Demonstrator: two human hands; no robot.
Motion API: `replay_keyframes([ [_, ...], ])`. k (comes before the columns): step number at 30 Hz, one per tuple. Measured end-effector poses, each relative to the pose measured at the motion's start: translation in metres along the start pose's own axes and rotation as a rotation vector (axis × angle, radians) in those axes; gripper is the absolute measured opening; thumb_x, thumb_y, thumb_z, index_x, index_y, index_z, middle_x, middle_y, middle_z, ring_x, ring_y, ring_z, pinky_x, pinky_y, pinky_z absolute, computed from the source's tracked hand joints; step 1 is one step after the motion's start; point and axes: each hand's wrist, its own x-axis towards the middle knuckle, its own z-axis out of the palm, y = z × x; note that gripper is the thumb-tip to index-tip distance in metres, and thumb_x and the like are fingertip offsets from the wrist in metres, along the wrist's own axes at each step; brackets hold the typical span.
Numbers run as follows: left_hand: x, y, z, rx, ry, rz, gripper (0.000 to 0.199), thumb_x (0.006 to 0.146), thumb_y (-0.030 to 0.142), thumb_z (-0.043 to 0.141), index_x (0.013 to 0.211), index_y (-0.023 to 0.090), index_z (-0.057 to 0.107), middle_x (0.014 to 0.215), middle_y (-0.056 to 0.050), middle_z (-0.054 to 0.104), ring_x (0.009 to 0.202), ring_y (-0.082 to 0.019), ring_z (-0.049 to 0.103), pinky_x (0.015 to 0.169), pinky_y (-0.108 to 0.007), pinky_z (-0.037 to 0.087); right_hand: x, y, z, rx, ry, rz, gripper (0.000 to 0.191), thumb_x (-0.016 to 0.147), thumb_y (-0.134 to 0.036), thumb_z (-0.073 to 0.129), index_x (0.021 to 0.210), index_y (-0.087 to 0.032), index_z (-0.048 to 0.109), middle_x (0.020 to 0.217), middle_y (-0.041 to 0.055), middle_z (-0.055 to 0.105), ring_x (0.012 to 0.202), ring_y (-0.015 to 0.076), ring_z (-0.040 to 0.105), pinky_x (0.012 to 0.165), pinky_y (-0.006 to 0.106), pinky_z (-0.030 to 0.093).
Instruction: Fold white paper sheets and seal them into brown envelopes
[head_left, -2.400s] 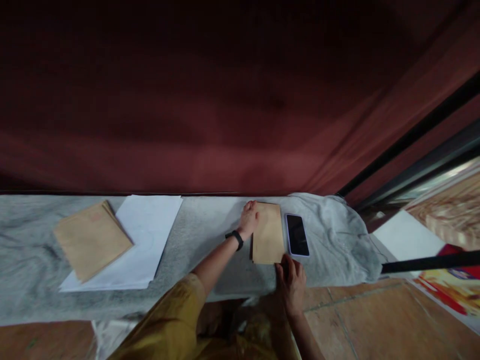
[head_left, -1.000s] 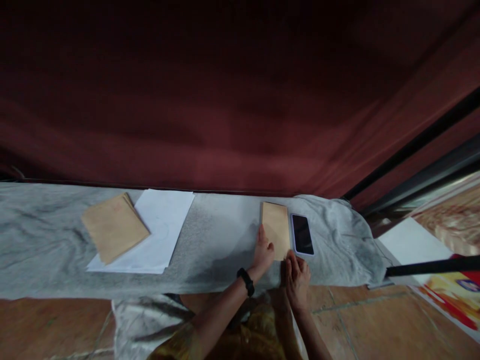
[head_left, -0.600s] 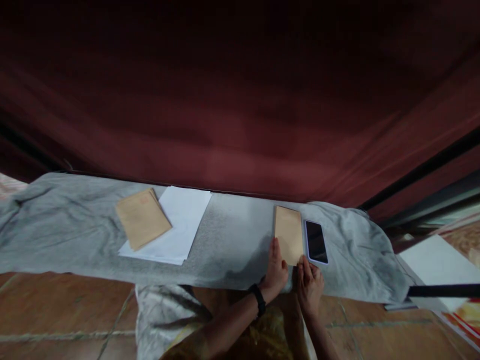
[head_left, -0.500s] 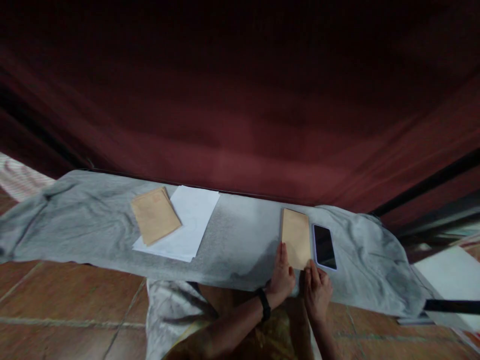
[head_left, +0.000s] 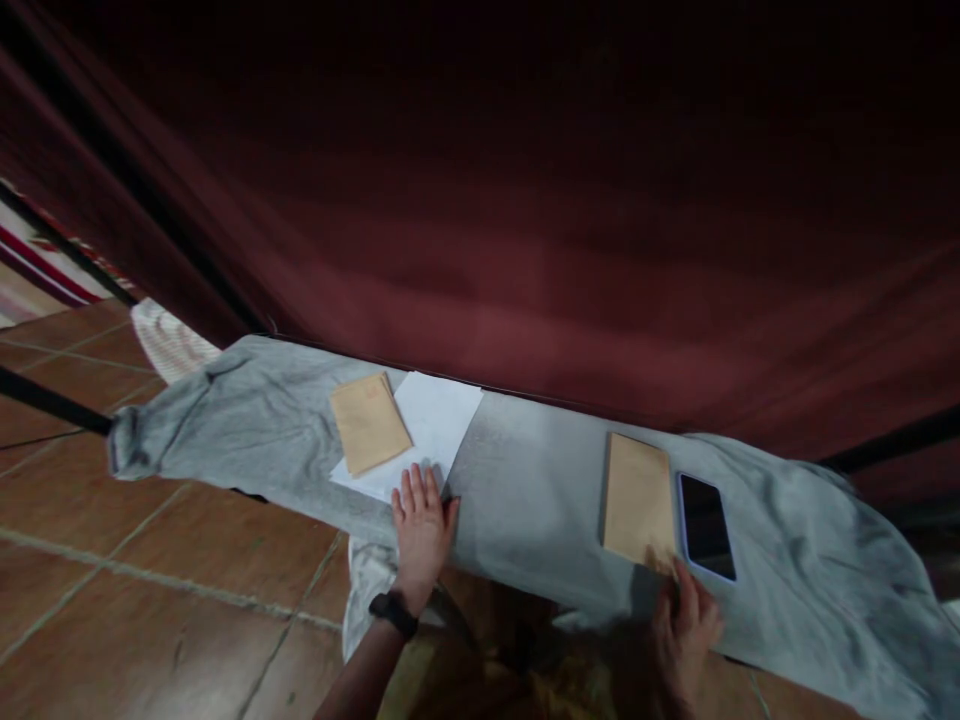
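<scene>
My left hand point(head_left: 422, 525), with a black band on its wrist, lies with fingers spread on the lower edge of the white paper sheets point(head_left: 442, 420). A small stack of brown envelopes point(head_left: 370, 422) rests partly on those sheets, just beyond my fingertips. On the right, another brown envelope or stack point(head_left: 639, 500) lies flat on the grey cloth. My right hand point(head_left: 686, 615) is at its lower right corner, the fingers blurred and their hold unclear. A phone with a dark screen and pale purple edge point(head_left: 706, 526) is beside that envelope.
The narrow surface is covered by a wrinkled grey cloth point(head_left: 525, 490). Behind it hangs a dark red curtain point(head_left: 510, 250). Black poles point(head_left: 52, 400) stand at the sides, and brown floor tiles point(head_left: 202, 570) show below at the left.
My left hand has left the right-hand envelope and moved left onto the white sheets. My right hand stays near the envelope's lower right corner. The view has shifted, showing more floor at left.
</scene>
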Motion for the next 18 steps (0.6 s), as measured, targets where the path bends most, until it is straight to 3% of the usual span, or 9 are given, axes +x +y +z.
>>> replay_keyframes([
  [3, -0.002, -0.024, -0.007, 0.103, -0.095, -0.003, 0.054, 0.100, 0.037, 0.048, 0.139, 0.000, 0.054, 0.147, -0.029, 0.050, 0.141, -0.039, 0.045, 0.114, -0.054, 0.038, -0.006, -0.038, 0.016, 0.066, -0.046, -0.078, 0.051, 0.103, -0.048, 0.036, 0.132, -0.015, 0.061, 0.121, 0.0197, 0.059, 0.114, 0.0368, 0.054, 0.095, 0.054, 0.041],
  [9, -0.002, -0.025, -0.010, 0.054, -0.128, 0.023, 0.039, 0.101, 0.026, 0.042, 0.131, 0.012, 0.064, 0.140, -0.019, 0.061, 0.134, -0.031, 0.055, 0.111, -0.048, 0.043, -0.012, -0.115, 0.046, 0.188, -0.366, -0.334, 0.040, 0.101, -0.025, 0.036, 0.135, -0.026, 0.058, 0.130, 0.0097, 0.063, 0.119, 0.0258, 0.057, 0.099, 0.045, 0.043],
  [14, 0.000, -0.032, -0.016, -0.020, -0.054, 0.058, 0.038, 0.100, 0.021, 0.038, 0.125, 0.016, 0.067, 0.132, -0.013, 0.068, 0.131, -0.029, 0.058, 0.112, -0.051, 0.042, -0.014, -0.122, 0.050, 0.150, -0.446, -0.378, 0.039, 0.099, -0.022, 0.041, 0.133, -0.024, 0.060, 0.130, 0.0082, 0.067, 0.115, 0.0254, 0.061, 0.101, 0.045, 0.043],
  [18, -0.007, -0.004, -0.022, -0.089, -0.009, 0.271, 0.038, 0.097, 0.012, 0.040, 0.125, 0.017, 0.065, 0.130, -0.010, 0.069, 0.132, -0.027, 0.056, 0.116, -0.051, 0.038, -0.011, -0.120, 0.051, 0.244, -0.467, -0.242, 0.038, 0.101, -0.029, 0.039, 0.129, -0.024, 0.063, 0.126, 0.0089, 0.069, 0.117, 0.0255, 0.061, 0.103, 0.047, 0.044],
])
